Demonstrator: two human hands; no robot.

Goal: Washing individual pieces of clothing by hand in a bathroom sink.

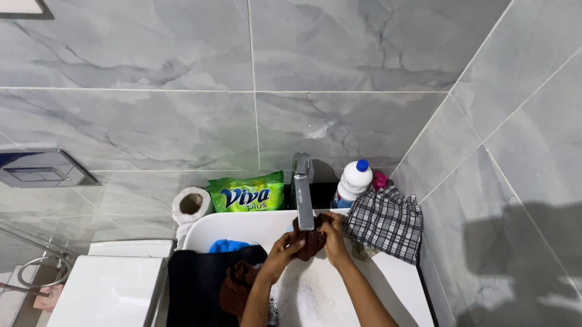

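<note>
Two hands wring a brown cloth [311,238] under the tap [303,192], above the white sink [395,281].

At nine o'clock sits the toilet [99,310]; a black garment [194,301] drapes the sink's left edge. The left hand [285,246] and right hand [334,241], fingers curled, grip the cloth between them. A green packet [246,193] lies at eleven o'clock, a white bottle [351,182] at one, a checked cloth [385,222] at two.

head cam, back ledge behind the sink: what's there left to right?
Toilet paper roll → green detergent packet → chrome tap → white bottle with blue cap → checkered cloth draped over the basin's right edge. Both hands hold a brown cloth under the tap.
</note>
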